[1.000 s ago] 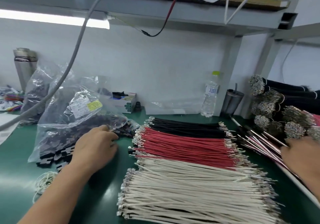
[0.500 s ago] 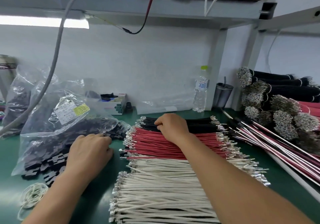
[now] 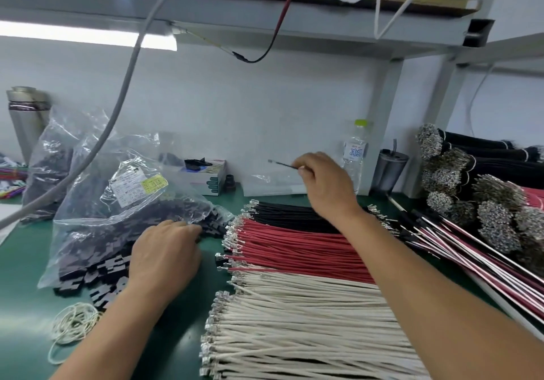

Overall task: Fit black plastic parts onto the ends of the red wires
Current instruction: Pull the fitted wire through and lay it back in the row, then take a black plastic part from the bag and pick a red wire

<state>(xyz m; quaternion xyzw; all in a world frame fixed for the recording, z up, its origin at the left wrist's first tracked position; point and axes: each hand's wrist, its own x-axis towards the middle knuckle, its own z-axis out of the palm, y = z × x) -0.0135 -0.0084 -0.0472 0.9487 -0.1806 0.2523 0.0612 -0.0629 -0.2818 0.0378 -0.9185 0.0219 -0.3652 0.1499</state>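
Red wires (image 3: 297, 247) lie in a flat row on the green mat, between a row of black wires (image 3: 282, 211) behind and white wires (image 3: 294, 320) in front. Black plastic parts (image 3: 97, 276) spill from a clear bag (image 3: 117, 209) at the left. My left hand (image 3: 164, 256) rests palm down at the bag's mouth, fingers curled among the parts; what it holds is hidden. My right hand (image 3: 323, 179) is raised above the black wires and pinches one thin dark wire (image 3: 282, 164), whose metal tip points left.
Bundled wires (image 3: 477, 200) are stacked at the right, with loose red-and-white leads (image 3: 459, 250) beside them. A water bottle (image 3: 354, 156), a dark cup (image 3: 391, 170) and a small box (image 3: 206, 176) stand at the back wall. Rubber bands (image 3: 73, 323) lie front left. A grey cable (image 3: 123, 100) hangs across.
My right hand came in from the right edge to the black wires, then lifted up and back with a single dark wire. My left hand stayed at the bag's mouth.
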